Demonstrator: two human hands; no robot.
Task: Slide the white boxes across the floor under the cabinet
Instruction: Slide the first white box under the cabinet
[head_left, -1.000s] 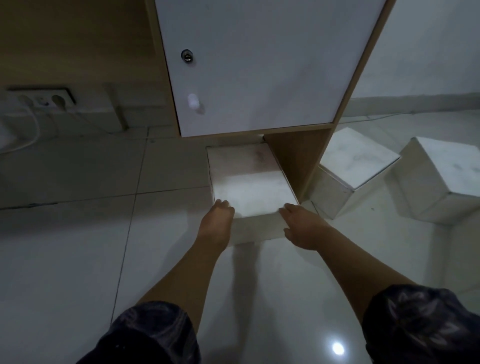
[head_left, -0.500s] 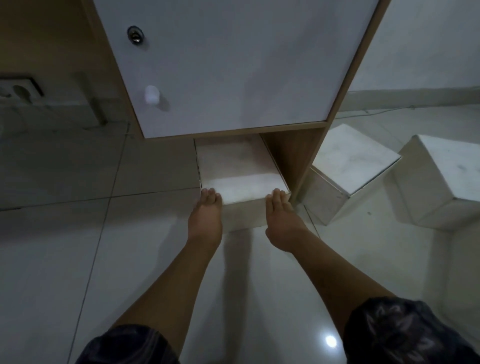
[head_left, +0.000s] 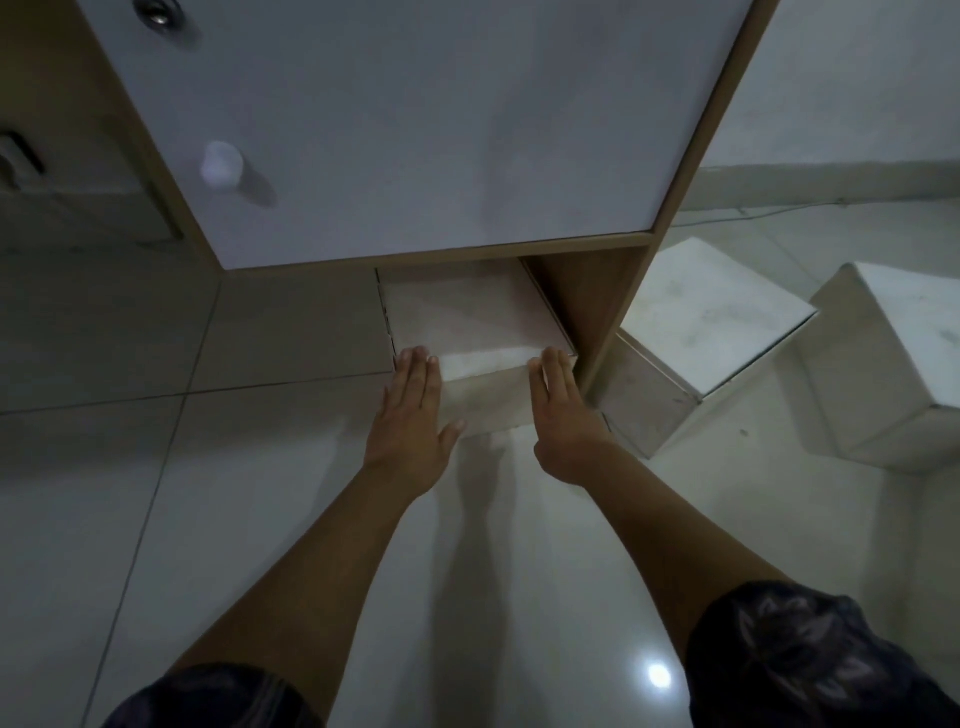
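Head view: a person's two bare forearms reached forward and down over a pale tiled floor (head_left: 208, 519) toward the foot of a cabinet (head_left: 415, 130).
Box being handled: one white box (head_left: 467, 322) lay flat on the floor, its far part under the cabinet's bottom edge, its near front face still out in the open.
Left hand: the left hand (head_left: 410, 415) lay flat and spread at the box's near left corner, fingers (head_left: 415, 364) together and straight, tips at the top edge, thumb out to the side against the front face; it pressed rather than clasped.
Right hand: the right hand (head_left: 563, 415) lay flat at the near right corner, fingers straight and close together, tips at the top edge; it closed on nothing.
Box relative to hands: it sat just ahead of both palms and between them.
Cabinet side panel: a wooden panel (head_left: 587, 301) stood just beside the box's right edge.
Other boxes: a second white box (head_left: 696, 332) stood tilted on the floor right of that panel, and a third white box (head_left: 893, 364) lay farther right, near it.
Door: the white front carried a round knob (head_left: 222, 163) and a lock (head_left: 156, 13).
Sleeves: dark patterned sleeves (head_left: 810, 660) showed at the bottom edge.
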